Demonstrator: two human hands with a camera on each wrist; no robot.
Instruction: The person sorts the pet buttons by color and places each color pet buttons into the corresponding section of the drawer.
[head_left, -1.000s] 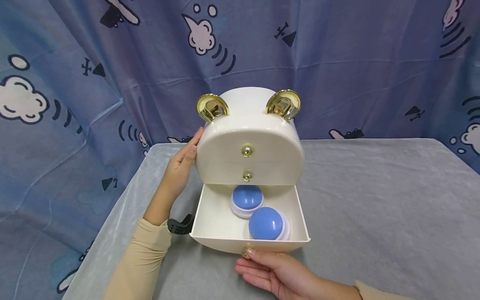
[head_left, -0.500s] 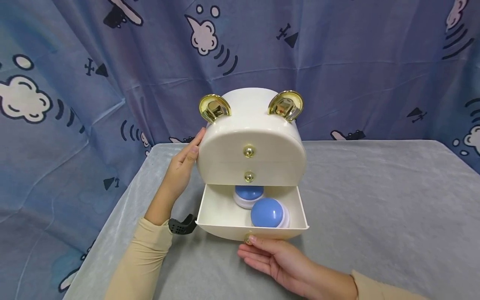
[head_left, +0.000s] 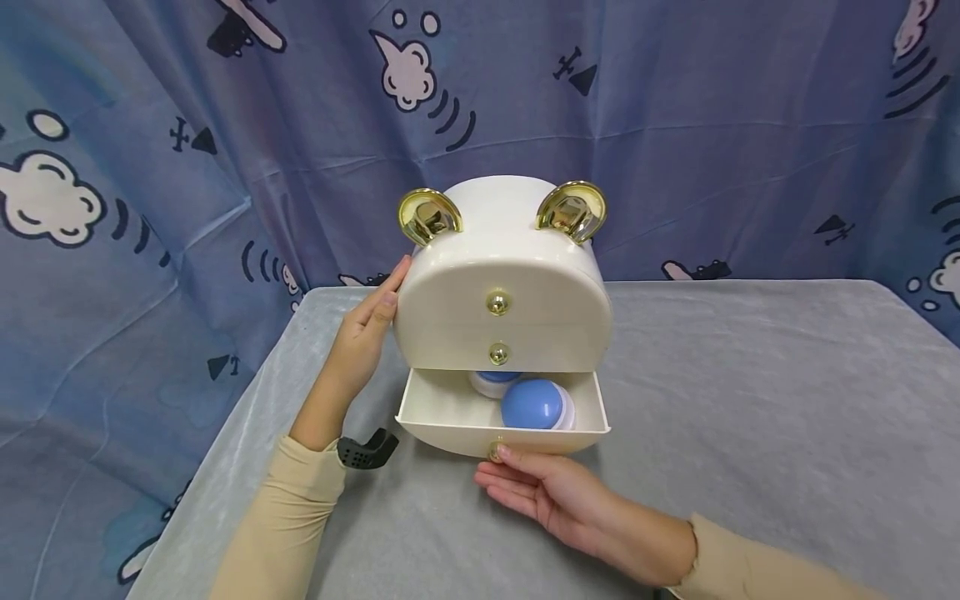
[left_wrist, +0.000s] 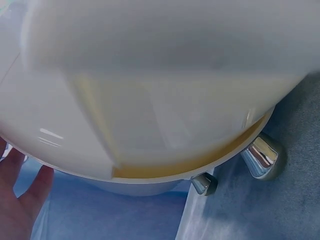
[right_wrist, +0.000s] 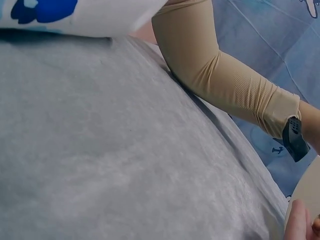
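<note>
A white storage box with gold bear ears and gold knobs stands on the table in the head view. Its bottom drawer is pulled partway out. Inside are two round blue-domed push buttons with white bases; the front button shows well, while the rear button is partly hidden under the upper front. My left hand rests with straight fingers along the box's left side. At the drawer front my right hand holds the gold drawer knob at the thumb tip, other fingers extended below it.
A grey cloth-covered table lies under the box. Behind and to the left hangs a blue patterned curtain. A black wrist strap juts out from the left wrist, beside the drawer.
The bottom drawer has slid inward, away from me, with my right hand moving along at its knob. More of the rear button is covered now. My left hand keeps its place on the box.
</note>
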